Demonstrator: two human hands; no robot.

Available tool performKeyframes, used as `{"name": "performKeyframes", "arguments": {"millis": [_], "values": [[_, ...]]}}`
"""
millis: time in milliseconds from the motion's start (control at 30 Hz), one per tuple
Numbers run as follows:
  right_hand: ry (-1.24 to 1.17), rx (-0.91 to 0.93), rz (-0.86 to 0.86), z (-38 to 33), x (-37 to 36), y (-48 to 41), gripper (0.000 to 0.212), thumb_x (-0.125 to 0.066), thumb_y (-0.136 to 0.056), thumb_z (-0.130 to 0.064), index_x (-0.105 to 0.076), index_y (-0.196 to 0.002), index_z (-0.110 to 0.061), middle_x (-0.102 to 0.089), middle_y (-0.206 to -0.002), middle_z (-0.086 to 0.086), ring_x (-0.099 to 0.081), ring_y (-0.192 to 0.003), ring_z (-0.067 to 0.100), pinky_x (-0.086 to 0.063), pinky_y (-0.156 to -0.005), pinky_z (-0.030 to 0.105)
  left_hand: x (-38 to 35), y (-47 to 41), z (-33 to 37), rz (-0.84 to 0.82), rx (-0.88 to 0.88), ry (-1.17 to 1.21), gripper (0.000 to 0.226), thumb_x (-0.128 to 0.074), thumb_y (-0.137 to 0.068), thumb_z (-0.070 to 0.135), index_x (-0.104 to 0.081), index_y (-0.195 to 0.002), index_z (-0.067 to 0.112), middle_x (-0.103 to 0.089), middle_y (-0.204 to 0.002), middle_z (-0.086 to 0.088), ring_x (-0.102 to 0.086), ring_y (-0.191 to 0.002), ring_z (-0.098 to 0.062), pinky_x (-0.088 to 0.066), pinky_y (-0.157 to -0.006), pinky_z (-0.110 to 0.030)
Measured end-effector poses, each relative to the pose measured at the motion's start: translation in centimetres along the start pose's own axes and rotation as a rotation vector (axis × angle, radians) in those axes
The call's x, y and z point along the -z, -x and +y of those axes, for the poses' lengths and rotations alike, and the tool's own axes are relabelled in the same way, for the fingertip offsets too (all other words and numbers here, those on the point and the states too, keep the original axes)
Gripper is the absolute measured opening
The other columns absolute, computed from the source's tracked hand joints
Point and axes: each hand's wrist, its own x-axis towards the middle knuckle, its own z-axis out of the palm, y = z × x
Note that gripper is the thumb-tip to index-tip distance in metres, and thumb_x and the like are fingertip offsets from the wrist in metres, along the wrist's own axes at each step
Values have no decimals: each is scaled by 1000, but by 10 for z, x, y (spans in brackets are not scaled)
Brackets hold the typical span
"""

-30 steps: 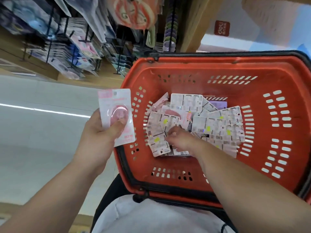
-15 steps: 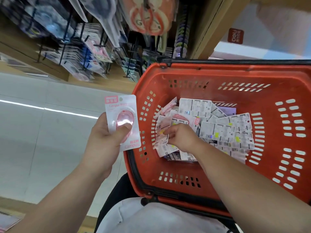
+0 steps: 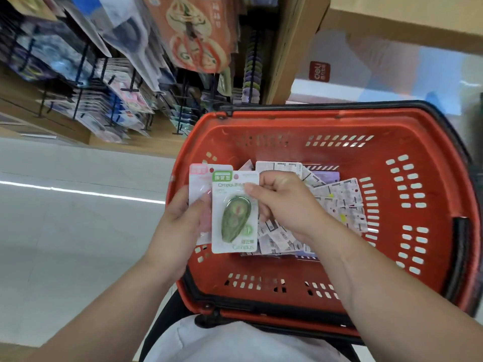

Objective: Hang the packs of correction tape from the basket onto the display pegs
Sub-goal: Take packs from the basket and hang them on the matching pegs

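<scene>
A: How is the green pack [image 3: 234, 212] made?
B: A white card with a green label on top; a green oval case is sealed under clear plastic. It is pinched at its right edge by the right hand [image 3: 285, 205], above the basket [image 3: 392, 131].
A: And the pink pack [image 3: 200, 178]?
B: It is gripped by the left hand [image 3: 180, 223], half covered by the green pack.

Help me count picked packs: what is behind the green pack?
A pink pack, held in the left hand; only its top corner and left strip show. The green pack, pinched by the right hand, covers the rest, so any further pack is hidden.
</scene>
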Motion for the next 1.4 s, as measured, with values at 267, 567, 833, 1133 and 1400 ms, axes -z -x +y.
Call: {"name": "performKeyframes", "arguments": {"millis": [267,567,833,1133,1400], "values": [[-84,-167,89,12,-32,-38,32,-59,-102,-36,-66,-85,-10,-62,-58,3,-58,-56,16,-42,-52,22,19,-14,0,109,-28,-124,31,-79,-91,11,-67,-118,21,-80,-105,-1,-79,-94,-26,-65,-73,-39],[209,-453,391,113,-34,-181,58,-56,-81,-61,-77,-90,-7,-77,-95,16,-73,-93,35,-59,-87,50,64,-28,25,217,-91,-114,30,-71,-93,5,-64,-121,15,-80,-104,-1,-80,-87,-21,-62,-62,-28],[348,-437,564,95,-38,-178,34,-56,-96,-31,-74,-89,-3,-75,-99,17,-71,-99,33,-49,-79,30,67,-36,28,192,-52,-100,35,-74,-89,8,-64,-122,14,-80,-103,-3,-80,-86,-24,-63,-63,-31],[-337,-280,535,39,-4,-68,17,-56,-94,-5,-54,-80,2,-62,-71,14,-72,-58,26,-64,-63,44,40,-19,29,145,-104,-184,35,-75,-92,4,-62,-117,25,-80,-105,5,-79,-92,-19,-66,-72,-36],[-584,-254,540,-8,32,-4,22,-55,-93,9,-57,-104,-11,-66,-96,17,-70,-58,18,-57,-49,28,-15,-7,14,8,-175,-360,51,-79,-90,7,-56,-120,41,-75,-109,22,-71,-100,4,-57,-91,-31]]}}
